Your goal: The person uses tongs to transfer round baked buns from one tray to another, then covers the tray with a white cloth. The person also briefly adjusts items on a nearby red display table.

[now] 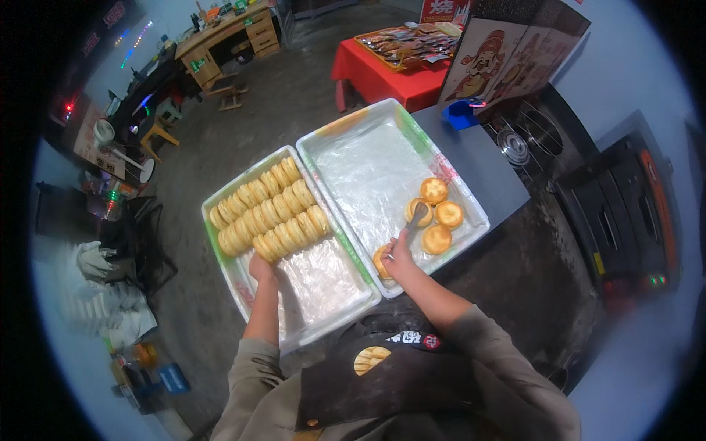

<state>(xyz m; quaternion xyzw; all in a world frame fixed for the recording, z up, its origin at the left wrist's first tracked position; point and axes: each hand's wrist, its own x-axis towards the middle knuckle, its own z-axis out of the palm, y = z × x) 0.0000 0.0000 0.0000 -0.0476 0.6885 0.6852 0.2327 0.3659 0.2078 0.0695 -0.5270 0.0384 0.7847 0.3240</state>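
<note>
While the right hand [399,253] works a small metal spatula [418,215] toward the loose cakes, the left hand [259,266] steadies the packed rows.

The right grip is closed around the spatula's handle, blade pointing away from the person at the nearest round golden cake [419,211] in the right tray [471,202], near its right edge; two more cakes lie just beside it and another touches the hand by the tray's near edge. The left grip presses against the near end of the stacked cakes [268,213] in the left tray [243,283]; fingers hidden, so I cannot tell their spread.
</note>
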